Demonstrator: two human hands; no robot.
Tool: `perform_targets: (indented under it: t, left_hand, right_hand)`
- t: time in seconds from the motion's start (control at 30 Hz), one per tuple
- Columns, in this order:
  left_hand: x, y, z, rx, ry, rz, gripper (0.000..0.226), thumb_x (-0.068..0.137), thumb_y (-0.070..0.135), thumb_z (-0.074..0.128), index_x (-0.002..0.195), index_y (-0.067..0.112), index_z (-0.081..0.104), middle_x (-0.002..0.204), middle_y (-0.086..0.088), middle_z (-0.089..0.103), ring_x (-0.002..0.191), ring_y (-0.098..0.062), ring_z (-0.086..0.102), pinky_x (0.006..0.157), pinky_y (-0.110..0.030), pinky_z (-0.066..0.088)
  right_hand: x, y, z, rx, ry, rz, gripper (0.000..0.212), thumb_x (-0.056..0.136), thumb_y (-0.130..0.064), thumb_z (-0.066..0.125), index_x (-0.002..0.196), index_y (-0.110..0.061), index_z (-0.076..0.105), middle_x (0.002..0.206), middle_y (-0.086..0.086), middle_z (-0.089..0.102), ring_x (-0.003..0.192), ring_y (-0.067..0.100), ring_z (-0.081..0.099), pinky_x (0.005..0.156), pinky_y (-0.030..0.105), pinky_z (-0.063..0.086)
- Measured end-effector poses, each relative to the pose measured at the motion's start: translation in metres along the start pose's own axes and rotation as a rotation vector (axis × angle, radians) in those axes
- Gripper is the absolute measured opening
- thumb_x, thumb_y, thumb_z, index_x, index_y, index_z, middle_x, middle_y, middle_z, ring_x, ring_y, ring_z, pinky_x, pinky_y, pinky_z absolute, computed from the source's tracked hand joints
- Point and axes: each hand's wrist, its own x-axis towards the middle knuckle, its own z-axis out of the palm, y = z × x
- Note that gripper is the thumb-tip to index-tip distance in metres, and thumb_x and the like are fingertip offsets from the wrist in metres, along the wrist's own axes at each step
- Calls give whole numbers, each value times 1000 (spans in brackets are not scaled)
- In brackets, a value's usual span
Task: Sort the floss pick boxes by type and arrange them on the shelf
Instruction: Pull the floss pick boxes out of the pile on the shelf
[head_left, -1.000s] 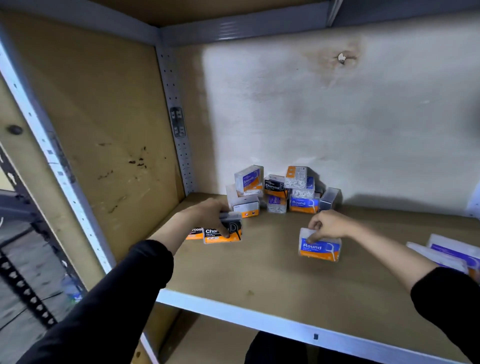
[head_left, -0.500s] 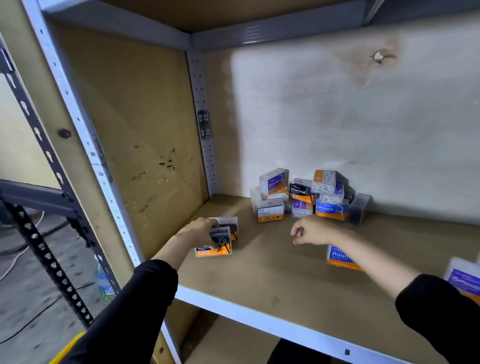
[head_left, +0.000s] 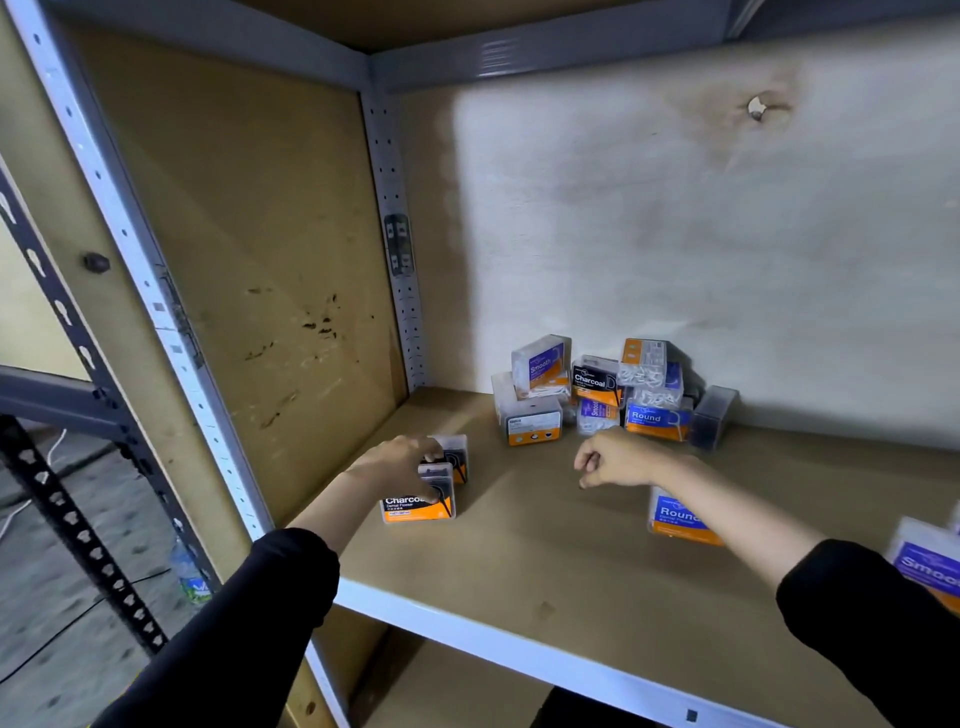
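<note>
On the wooden shelf (head_left: 540, 551), my left hand (head_left: 397, 465) grips the top of a black-and-orange Charcoal box (head_left: 418, 504) standing near the left wall. A second Charcoal box (head_left: 457, 457) stands just behind it. My right hand (head_left: 615, 460) hovers mid-shelf with its fingers curled and holds nothing. A blue-and-orange Round box (head_left: 672, 517) stands under my right forearm. A purple Smooth box (head_left: 927, 566) sits at the right edge. A mixed pile of floss pick boxes (head_left: 597, 395) is heaped against the back wall.
The shelf's side panel (head_left: 260, 312) closes off the left, and a perforated metal upright (head_left: 400, 312) stands in the back corner. A white metal lip (head_left: 519, 652) runs along the front edge. A water bottle (head_left: 188, 574) stands on the floor at lower left.
My right hand let go of the Round box and rose toward the pile. My left hand set the Charcoal box down in front of the other one. The view shifted left.
</note>
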Motion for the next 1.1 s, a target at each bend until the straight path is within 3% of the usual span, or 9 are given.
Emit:
perform_targets:
  t: [0.1,0.27,0.37,0.73,0.93,1.1]
  left_hand:
    - [4,5,-9,-20,40,56,50,78,31,71,124,19,55,127,-1,58,115,-21,55,94,-32,47]
    - [27,27,-18,-8,56,134,34,86,19,61,119,15,59,124,-6,61,112,-23,56,89,-27,44]
    - [48,49,-18,-23,69,143,31,88,20,55,118,14,60,123,-8,60,112,-26,55,92,-33,45]
    - [138,95,0,-45,27,139,56,87,16,64,138,11,42,140,-10,46,127,-26,45,104,-32,40]
    - [156,97,10,-41,60,182,60,86,21,65,139,8,40,138,-12,46,126,-27,47,106,-35,42]
    - [161,95,8,35,41,223,59,86,19,64,139,10,40,137,-11,45,125,-27,46,102,-31,42]
  right_hand:
    - [2,3,-2,-1,-4,6,33,84,-20,65,115,-8,62,114,9,64,99,20,60,90,29,47]
    - [9,9,-8,-4,29,19,33,86,-17,63,116,-6,62,118,10,63,106,21,59,87,26,45]
    - [21,14,-15,2,73,44,32,86,-15,62,116,-4,62,120,11,63,109,22,59,91,28,45]
    - [86,25,-54,-113,241,141,27,86,-9,54,111,-2,61,115,14,62,103,29,60,86,38,51]
    - [120,9,-57,-132,261,133,21,87,-6,52,105,0,60,112,17,63,101,31,61,69,29,42]
    - [127,2,-69,-88,256,161,18,84,-9,58,100,-2,59,112,19,64,103,31,61,66,25,36]
